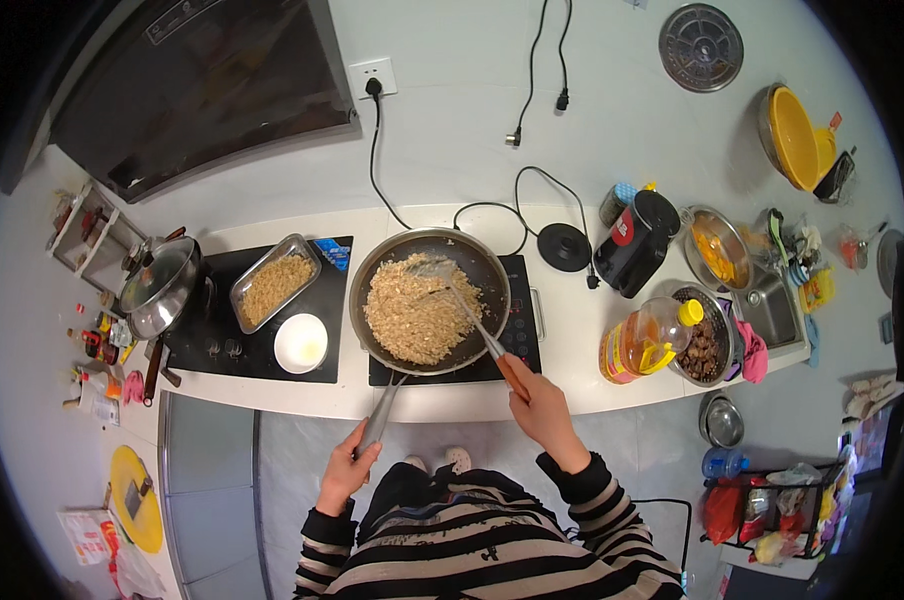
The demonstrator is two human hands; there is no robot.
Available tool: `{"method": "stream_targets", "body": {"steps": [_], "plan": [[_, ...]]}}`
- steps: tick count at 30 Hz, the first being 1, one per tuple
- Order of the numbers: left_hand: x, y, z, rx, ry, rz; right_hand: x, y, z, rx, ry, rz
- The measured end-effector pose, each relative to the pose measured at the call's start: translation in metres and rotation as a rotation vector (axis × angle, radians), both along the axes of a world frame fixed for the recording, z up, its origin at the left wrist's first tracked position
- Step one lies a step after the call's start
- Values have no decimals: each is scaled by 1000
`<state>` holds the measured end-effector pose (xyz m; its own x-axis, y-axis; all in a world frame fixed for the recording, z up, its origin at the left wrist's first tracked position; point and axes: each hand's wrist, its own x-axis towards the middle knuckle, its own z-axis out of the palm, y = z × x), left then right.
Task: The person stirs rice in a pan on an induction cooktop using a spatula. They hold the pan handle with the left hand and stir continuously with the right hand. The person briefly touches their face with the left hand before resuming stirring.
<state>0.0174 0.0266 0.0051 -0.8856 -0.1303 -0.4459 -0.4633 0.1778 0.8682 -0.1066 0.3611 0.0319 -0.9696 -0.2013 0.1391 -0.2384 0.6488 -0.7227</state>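
A wide metal frying pan (489, 274) stands on a black induction cooktop (523, 330), with a large heap of browned rice (414, 315) spread over its left and middle. My left hand (350, 461) is closed around the pan's grey handle (380, 420). In my right hand (542, 405) is the wooden grip of a metal spatula (489, 341); its blade lies on the rice near the top of the heap. Left of the pan are a rectangular metal tray (313, 259) of similar rice and a white bowl (302, 343) with a little yellowish residue.
A lidded wok (159, 289) stands at the far left. To the right are an oil bottle (643, 337), a black electric kettle (635, 244), a colander of dark brown chunks (699, 349), a metal bowl of orange pieces (714, 247) and the sink (771, 307). A black cord loops behind the pan.
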Motion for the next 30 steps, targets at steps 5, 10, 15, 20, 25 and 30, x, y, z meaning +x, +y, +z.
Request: {"method": "stream_targets", "body": {"steps": [5,10,15,20,25,30], "plan": [[-5,-1,11,67,-12,-7,-55,-24,-21,-175,15,21],[-7,-2,17,96,-34,-31,-82,-39,-4,-157,-156,179],[-8,-7,13,66,-29,-54,-95,-13,56,137,-221,420],[-7,-10,7,35,13,-88,-74,15,120,630,197,571],[-13,-10,12,27,-2,-172,-38,42,148,774,348,405],[-16,-23,9,31,5,-267,-12,56,175,534,65,277]]}}
